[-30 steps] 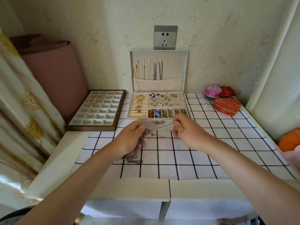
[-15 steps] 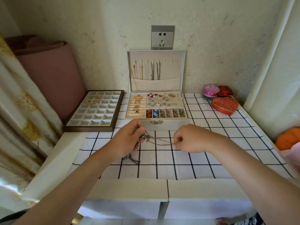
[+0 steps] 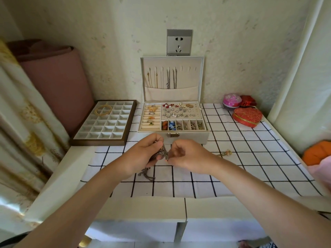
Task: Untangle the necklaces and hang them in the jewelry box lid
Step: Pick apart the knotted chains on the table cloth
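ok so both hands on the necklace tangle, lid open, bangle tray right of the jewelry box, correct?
No. The head view shows the bangle tray left of the jewelry box, not right. Left hand and right hand do hold the necklace tangle; the lid is open.

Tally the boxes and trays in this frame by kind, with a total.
Jewelry box: 1
Divided tray: 1
Pink round box: 1
Red boxes: 2, the heart box and the dark red box
Total: 5

L grip point(image 3: 143, 155) & R grip point(image 3: 189, 155) pinch tangled necklaces point(image 3: 162, 154) just before open jewelry box point(image 3: 196, 137).
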`<state>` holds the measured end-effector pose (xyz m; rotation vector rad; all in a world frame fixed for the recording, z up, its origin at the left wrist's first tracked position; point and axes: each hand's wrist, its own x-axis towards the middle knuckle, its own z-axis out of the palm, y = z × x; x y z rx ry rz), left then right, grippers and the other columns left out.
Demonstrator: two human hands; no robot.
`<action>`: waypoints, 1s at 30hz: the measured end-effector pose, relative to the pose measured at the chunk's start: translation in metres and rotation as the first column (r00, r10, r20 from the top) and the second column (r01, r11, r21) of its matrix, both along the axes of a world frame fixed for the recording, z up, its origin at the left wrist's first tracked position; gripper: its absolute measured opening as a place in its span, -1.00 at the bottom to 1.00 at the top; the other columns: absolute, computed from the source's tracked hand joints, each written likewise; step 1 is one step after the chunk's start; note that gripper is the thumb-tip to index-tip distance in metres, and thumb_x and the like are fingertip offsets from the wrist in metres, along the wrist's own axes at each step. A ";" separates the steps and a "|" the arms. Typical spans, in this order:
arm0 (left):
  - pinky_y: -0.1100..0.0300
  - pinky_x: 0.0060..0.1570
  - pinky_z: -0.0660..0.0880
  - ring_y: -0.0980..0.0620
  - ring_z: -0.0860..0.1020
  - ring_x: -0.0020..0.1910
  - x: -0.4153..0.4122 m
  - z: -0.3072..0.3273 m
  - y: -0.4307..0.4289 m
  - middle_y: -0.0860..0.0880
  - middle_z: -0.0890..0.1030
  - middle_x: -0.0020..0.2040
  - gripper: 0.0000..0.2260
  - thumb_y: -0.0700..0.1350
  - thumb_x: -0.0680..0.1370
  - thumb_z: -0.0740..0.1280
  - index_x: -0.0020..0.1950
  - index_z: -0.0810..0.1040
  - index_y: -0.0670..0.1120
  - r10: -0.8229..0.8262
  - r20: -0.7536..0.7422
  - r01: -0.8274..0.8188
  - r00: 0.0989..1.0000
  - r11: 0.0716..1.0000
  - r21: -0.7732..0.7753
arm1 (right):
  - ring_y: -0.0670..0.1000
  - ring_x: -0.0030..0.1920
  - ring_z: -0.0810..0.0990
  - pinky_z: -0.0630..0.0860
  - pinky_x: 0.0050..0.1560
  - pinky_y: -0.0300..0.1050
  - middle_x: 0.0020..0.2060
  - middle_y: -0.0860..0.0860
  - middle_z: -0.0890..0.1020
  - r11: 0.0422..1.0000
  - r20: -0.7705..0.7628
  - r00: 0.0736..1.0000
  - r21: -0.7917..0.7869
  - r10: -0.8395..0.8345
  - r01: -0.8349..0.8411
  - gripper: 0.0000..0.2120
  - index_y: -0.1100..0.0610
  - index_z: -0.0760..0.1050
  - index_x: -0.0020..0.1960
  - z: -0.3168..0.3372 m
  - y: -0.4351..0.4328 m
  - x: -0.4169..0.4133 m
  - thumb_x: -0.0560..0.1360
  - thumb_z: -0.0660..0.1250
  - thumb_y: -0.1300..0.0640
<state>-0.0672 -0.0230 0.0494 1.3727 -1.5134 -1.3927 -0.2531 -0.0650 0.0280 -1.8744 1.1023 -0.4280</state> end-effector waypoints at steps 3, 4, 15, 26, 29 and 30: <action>0.27 -0.44 0.26 0.10 0.27 -0.48 0.005 -0.003 -0.004 0.05 0.39 -0.43 -0.82 -0.12 0.72 0.09 -0.06 0.37 -0.10 0.044 0.060 -0.041 0.997 0.998 -0.047 | -0.05 -0.48 0.49 0.39 -0.43 -0.22 -0.33 0.07 0.66 0.994 0.092 0.996 0.106 -0.005 -0.005 -0.64 0.07 0.23 -0.27 0.001 -0.006 -0.003 0.57 0.36 0.25; 0.22 -0.41 0.32 0.10 0.31 -0.48 0.008 -0.004 -0.006 0.08 0.38 -0.45 -0.82 -0.10 0.71 0.10 -0.06 0.38 -0.08 0.064 0.127 -0.054 0.990 0.995 -0.084 | -0.10 -0.51 0.43 0.33 -0.44 -0.26 -0.36 0.06 0.65 0.997 0.086 0.996 0.081 -0.019 0.012 -0.63 0.07 0.23 -0.28 0.004 -0.007 -0.004 0.59 0.34 0.23; 0.28 -0.32 0.37 0.16 0.39 -0.36 0.002 -0.003 -0.020 0.12 0.44 -0.32 -0.91 0.12 0.53 0.40 -0.09 0.55 0.14 -0.069 0.669 0.216 0.740 0.967 -0.138 | -0.15 -0.17 0.53 0.39 -0.22 -0.15 -0.20 -0.13 0.58 0.993 -0.431 0.900 -0.119 -0.065 0.015 -0.75 -0.06 0.54 -0.17 0.008 -0.025 -0.071 0.52 0.37 -0.22; 0.25 -0.18 0.39 0.17 0.48 -0.14 -0.052 -0.009 -0.035 0.16 0.54 -0.12 -0.92 0.13 0.58 0.31 -0.01 0.50 0.16 -0.023 0.879 0.370 0.477 0.912 -0.177 | 0.03 -0.19 0.54 0.37 -0.26 -0.10 -0.27 -0.03 0.54 0.936 -0.778 0.525 -0.329 -0.345 0.127 -0.44 0.06 0.43 -0.28 0.014 -0.022 -0.138 0.52 0.13 -0.41; 0.25 -0.12 0.44 0.16 0.50 -0.07 -0.056 -0.012 -0.039 0.16 0.57 -0.06 -0.97 0.09 0.56 0.33 -0.02 0.54 0.17 -0.063 0.891 0.403 0.450 0.905 -0.139 | 0.00 -0.19 0.53 0.33 -0.31 -0.12 -0.25 -0.05 0.54 0.922 -0.797 0.477 -0.379 -0.370 0.082 -0.50 0.02 0.42 -0.26 0.013 -0.022 -0.148 0.50 0.17 -0.41; 0.23 -0.04 0.49 0.16 0.51 -0.04 -0.057 -0.012 -0.039 0.17 0.57 -0.04 -0.96 0.07 0.56 0.34 -0.01 0.56 0.18 -0.090 0.887 0.409 0.452 0.905 -0.117 | -0.01 -0.21 0.52 0.32 -0.32 -0.12 -0.25 -0.05 0.53 0.921 -0.793 0.486 -0.382 -0.369 0.075 -0.53 0.01 0.43 -0.25 0.012 -0.022 -0.149 0.50 0.20 -0.39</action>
